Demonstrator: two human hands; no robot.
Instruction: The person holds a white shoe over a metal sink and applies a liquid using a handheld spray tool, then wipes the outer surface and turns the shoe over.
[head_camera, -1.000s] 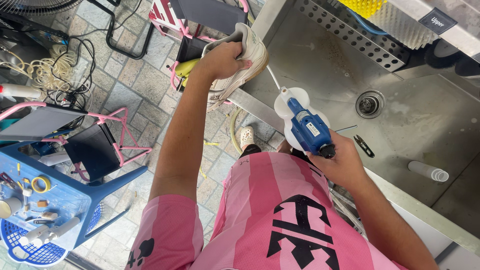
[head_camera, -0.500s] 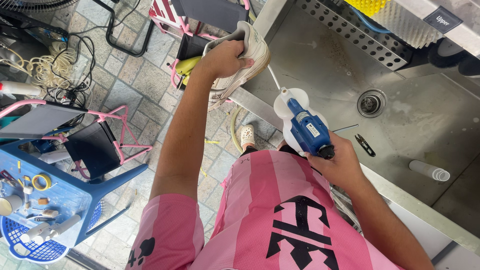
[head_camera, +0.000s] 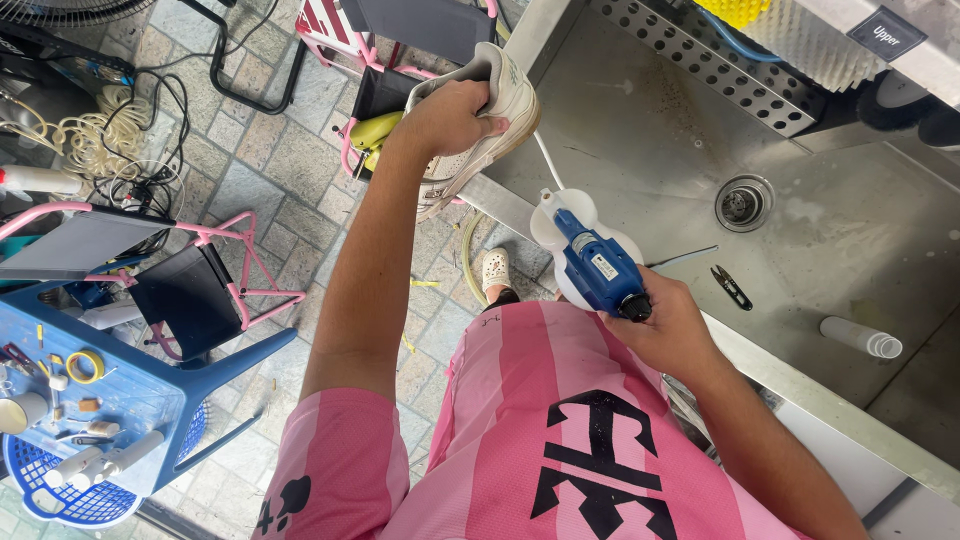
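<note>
A left hand (head_camera: 452, 115) grips a white sneaker (head_camera: 478, 120), fingers clamped around it, over the edge of a steel sink (head_camera: 640, 130). The right hand (head_camera: 668, 325), fingers wrapped tight, aims a blue spray gun (head_camera: 598, 268) toward it. The sneaker looks still dirty.

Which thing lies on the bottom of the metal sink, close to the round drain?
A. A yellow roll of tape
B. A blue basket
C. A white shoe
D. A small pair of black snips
D: the small black snips lie flat on the sink floor just below the drain, while the left hand holds the white shoe up at the sink's edge.
</note>
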